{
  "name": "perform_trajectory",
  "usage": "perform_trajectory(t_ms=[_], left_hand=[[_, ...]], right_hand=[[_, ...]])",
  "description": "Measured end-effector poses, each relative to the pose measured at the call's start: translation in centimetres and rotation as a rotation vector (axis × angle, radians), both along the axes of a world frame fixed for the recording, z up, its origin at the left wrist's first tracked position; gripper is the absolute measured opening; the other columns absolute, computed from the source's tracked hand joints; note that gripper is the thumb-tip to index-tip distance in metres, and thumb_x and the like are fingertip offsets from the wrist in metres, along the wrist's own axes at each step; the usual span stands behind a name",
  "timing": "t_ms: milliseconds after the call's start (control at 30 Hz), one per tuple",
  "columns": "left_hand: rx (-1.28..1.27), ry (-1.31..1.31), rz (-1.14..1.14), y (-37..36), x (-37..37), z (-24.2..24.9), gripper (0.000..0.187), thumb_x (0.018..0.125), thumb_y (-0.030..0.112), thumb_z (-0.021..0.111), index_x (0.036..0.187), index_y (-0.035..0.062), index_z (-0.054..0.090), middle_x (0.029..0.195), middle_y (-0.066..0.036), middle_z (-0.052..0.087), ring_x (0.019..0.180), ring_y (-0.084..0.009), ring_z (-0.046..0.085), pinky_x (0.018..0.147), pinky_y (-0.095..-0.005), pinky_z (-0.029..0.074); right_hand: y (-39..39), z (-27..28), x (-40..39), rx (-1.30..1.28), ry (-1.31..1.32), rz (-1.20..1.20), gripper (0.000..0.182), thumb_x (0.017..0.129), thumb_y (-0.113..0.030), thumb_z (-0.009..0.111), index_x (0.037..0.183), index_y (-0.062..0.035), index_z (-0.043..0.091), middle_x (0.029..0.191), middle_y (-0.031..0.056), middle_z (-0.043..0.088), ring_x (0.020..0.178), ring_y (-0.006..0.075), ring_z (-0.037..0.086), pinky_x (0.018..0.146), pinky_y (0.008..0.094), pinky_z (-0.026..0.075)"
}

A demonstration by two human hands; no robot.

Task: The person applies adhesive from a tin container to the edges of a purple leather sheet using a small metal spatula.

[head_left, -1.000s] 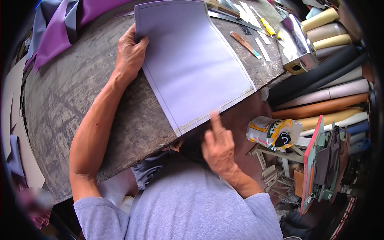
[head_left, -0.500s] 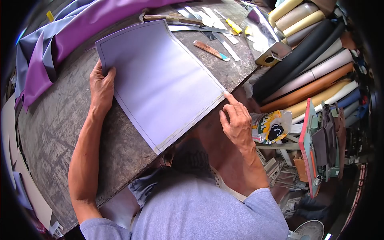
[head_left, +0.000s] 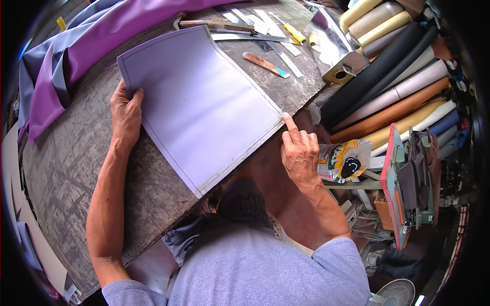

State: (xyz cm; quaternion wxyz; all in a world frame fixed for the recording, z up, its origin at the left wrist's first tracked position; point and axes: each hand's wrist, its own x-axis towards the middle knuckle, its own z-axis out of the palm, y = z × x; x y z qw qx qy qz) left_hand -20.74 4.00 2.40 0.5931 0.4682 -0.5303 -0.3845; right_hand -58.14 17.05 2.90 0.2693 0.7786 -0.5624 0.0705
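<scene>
A lavender leather-like sheet (head_left: 199, 107) with dark lines along its margins lies over the worktable's front edge, its far end curving up. My left hand (head_left: 126, 113) grips its left edge, thumb on top and fingers underneath. At the right corner, my right hand (head_left: 300, 155) touches the sheet's edge with a stretched index fingertip. Its other fingers are loosely curled with nothing visible in them. Beyond the sheet lie a hammer (head_left: 217, 25), a knife with a brown handle (head_left: 265, 65), a yellow-handled tool (head_left: 295, 33) and metal rulers (head_left: 250, 37).
The worn worktable (head_left: 61, 168) has purple and grey material (head_left: 102, 38) draped along its far left. A shiny metal box (head_left: 334, 43) stands at the right corner. Rolls of material (head_left: 393, 102) are stacked at right, above a plastic bag (head_left: 347, 160) and a fan (head_left: 395, 293).
My right index finger has straightened at the corner, the hand turning more upright with its other fingers curling in. My left hand and the sheet have shifted slightly left in view.
</scene>
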Motion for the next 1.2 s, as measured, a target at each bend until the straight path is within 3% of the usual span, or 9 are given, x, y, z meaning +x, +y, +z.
perform_trajectory(t_ms=[400,533,700,833,900,967,1067,1167,1200], left_hand=[[0.008,0.007,0.006,0.2,-0.4,0.5,0.022,0.098,0.001,0.052,0.117,0.0008,0.063,0.096,-0.001,0.067,0.082,-0.0056,0.062,0.072,-0.0224,0.053],[0.002,-0.001,0.013,0.1,-0.2,0.1,0.023,0.098,0.001,0.052,0.117,0.0006,0.063,0.096,-0.001,0.067,0.081,-0.0054,0.061,0.072,-0.0228,0.053],[0.024,0.008,0.023,0.0,-0.4,0.4,0.024,0.097,0.001,0.052,0.118,0.0005,0.064,0.096,-0.001,0.067,0.08,-0.0054,0.061,0.072,-0.0225,0.052],[0.091,0.043,0.004,0.4,0.1,0.6,0.024,0.096,0.004,0.057,0.118,-0.001,0.061,0.104,-0.005,0.067,0.092,-0.0102,0.062,0.085,-0.0275,0.051],[0.172,0.041,-0.001,2.7,0.4,1.5,0.034,0.092,0.007,0.06,0.124,-0.004,0.056,0.112,-0.01,0.064,0.096,-0.0146,0.062,0.09,-0.0309,0.05],[0.349,-0.056,-0.071,8.2,1.1,3.7,0.048,0.088,0.007,0.061,0.133,-0.0062,0.047,0.122,-0.014,0.06,0.103,-0.0192,0.062,0.096,-0.0334,0.049],[0.393,0.062,-0.149,14.3,1.6,7.0,0.061,0.09,0.023,0.062,0.138,-0.0057,0.039,0.126,-0.019,0.057,0.107,-0.0234,0.064,0.097,-0.0353,0.051],[0.441,0.281,-0.22,14.8,4.9,7.1,0.068,0.093,0.038,0.059,0.139,-0.0065,0.037,0.125,-0.024,0.057,0.107,-0.0259,0.065,0.092,-0.037,0.055],[0.486,0.358,-0.262,13.4,6.9,6.1,0.069,0.095,0.044,0.056,0.14,-0.0048,0.037,0.127,-0.023,0.057,0.108,-0.0249,0.065,0.091,-0.0367,0.056]], right_hand=[[0.4,2.0,0.0,0.053,-0.234,0.13,0.026,0.069,-0.003,0.076,0.088,-0.0031,0.059,0.149,0.0167,0.044,0.09,0.0297,0.062,0.078,0.0408,0.049],[0.7,0.2,-0.5,0.275,-0.312,0.149,0.018,0.068,0.001,0.07,0.076,-0.0016,0.054,0.158,0.0194,0.032,0.082,0.0287,0.061,0.072,0.0407,0.05],[3.5,-0.1,1.1,0.296,-0.421,0.196,0.019,0.069,-0.003,0.073,0.076,-0.0026,0.055,0.156,0.0194,0.035,0.078,0.0261,0.06,0.071,0.0403,0.049],[5.5,0.8,2.7,0.444,-0.581,0.59,0.029,0.075,-0.016,0.081,0.094,-0.0027,0.063,0.149,0.0179,0.045,0.084,0.0233,0.062,0.076,0.0338,0.05],[6.8,-0.2,3.7,0.277,-0.945,0.513,0.039,0.08,-0.024,0.082,0.107,-0.0042,0.062,0.149,0.02,0.041,0.09,0.0245,0.062,0.083,0.0345,0.053],[6.9,-2.2,2.8,0.212,-1.206,0.394,0.079,0.086,-0.043,0.077,0.146,-0.0075,0.039,0.161,0.0189,0.016,0.118,0.0301,0.056,0.089,0.0378,0.054],[6.7,-2.0,3.7,0.468,-1.994,0.518,0.113,0.086,-0.039,0.077,0.16,-0.015,-0.005,0.166,0.01,-0.011,0.13,0.0307,0.049,0.098,0.0397,0.05],[5.7,-1.1,3.9,0.451,-2.107,0.488,0.113,0.086,-0.028,0.079,0.16,-0.0152,-0.006,0.166,0.0091,-0.01,0.128,0.0283,0.05,0.099,0.0399,0.049],[5.3,-0.3,4.1,0.416,-2.054,0.503,0.111,0.086,-0.013,0.078,0.159,-0.0147,-0.006,0.166,0.0095,-0.008,0.126,0.0259,0.051,0.1,0.0401,0.049]])
